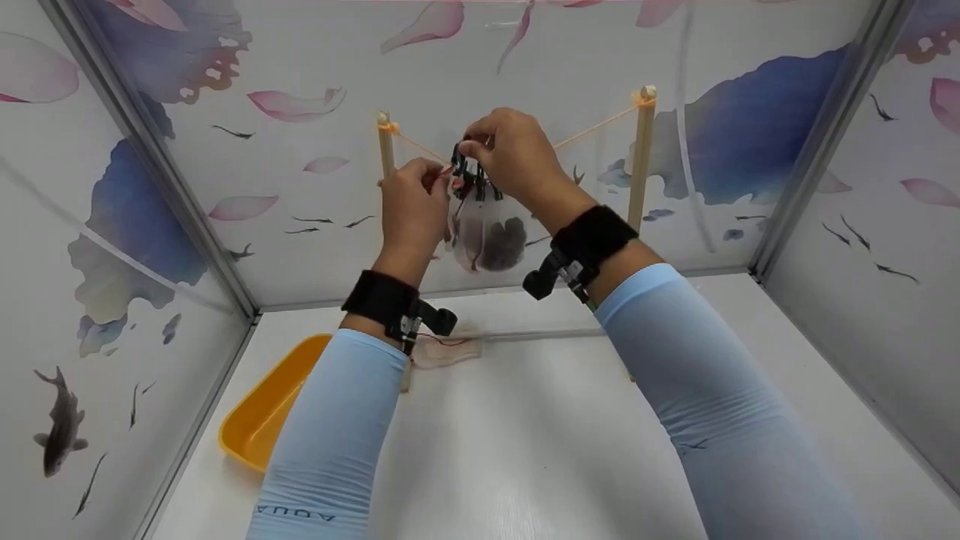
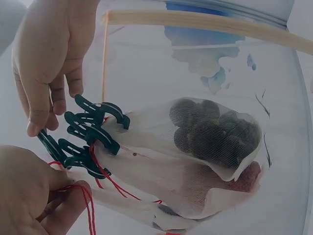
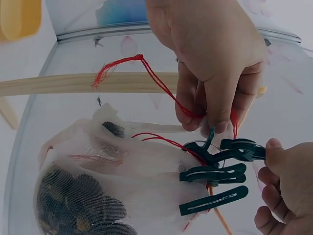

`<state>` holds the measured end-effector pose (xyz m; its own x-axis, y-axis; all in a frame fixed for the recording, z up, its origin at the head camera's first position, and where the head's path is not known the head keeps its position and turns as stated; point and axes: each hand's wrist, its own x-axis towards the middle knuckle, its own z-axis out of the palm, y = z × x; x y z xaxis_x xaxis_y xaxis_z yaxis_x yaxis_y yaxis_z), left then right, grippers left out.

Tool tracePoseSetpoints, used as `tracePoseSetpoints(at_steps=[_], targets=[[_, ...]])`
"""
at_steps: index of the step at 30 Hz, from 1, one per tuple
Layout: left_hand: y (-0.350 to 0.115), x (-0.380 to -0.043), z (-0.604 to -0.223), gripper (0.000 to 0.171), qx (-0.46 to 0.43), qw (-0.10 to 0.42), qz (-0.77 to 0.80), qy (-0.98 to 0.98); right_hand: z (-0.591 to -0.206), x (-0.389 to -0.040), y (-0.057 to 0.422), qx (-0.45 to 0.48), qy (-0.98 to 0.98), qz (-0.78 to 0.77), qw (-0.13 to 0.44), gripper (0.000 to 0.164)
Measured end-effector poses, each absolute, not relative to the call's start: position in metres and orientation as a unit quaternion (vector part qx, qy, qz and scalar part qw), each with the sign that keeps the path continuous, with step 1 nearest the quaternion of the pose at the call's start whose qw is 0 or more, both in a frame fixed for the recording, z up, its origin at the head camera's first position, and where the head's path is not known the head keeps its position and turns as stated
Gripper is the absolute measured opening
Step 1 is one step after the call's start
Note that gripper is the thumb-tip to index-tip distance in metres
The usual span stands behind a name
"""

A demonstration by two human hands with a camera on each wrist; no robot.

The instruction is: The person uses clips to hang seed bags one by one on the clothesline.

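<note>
My left hand [image 1: 415, 210] pinches a red drawstring cord [image 3: 164, 84] and, it seems, the white mesh edge of a bag. Just to its right, my right hand [image 1: 519, 157] grips the end of a dark green plastic clip [image 3: 243, 149] between thumb and fingers. Several more green clips [image 2: 92, 133] hold white mesh drawstring bags [image 2: 151, 122] by their gathered tops on the orange string [image 1: 596, 129]. Dark round pieces [image 2: 215, 132] show through one bag, and reddish contents [image 2: 247, 178] through another. Whether the gripped clip bites on the bag is hard to tell.
Two wooden posts [image 1: 643, 161] carry the string over the white table [image 1: 525, 450]. A yellow tray [image 1: 259, 420] stands at the left, partly behind my left sleeve. A pale mesh bag [image 1: 450, 354] with a red cord lies on the table below. Printed panels [image 1: 315, 45] enclose the back and sides.
</note>
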<state>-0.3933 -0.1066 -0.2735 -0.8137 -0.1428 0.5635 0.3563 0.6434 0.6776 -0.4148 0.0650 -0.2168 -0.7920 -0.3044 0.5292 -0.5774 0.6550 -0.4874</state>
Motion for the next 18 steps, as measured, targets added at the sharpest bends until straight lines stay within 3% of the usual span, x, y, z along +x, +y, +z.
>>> tracePoseSetpoints(at_steps=[12,18], targets=[[-0.112,-0.392,-0.281,0.021,-0.084,0.303,-0.420,-0.851,-0.215,-0.418,0.055,0.238,-0.919,0.301,0.092,0.043],[-0.114,-0.385,-0.287,0.023,-0.094,0.304,-0.434,-0.843,-0.225,-0.412,0.059,0.238,-0.917,0.300,0.109,0.043]])
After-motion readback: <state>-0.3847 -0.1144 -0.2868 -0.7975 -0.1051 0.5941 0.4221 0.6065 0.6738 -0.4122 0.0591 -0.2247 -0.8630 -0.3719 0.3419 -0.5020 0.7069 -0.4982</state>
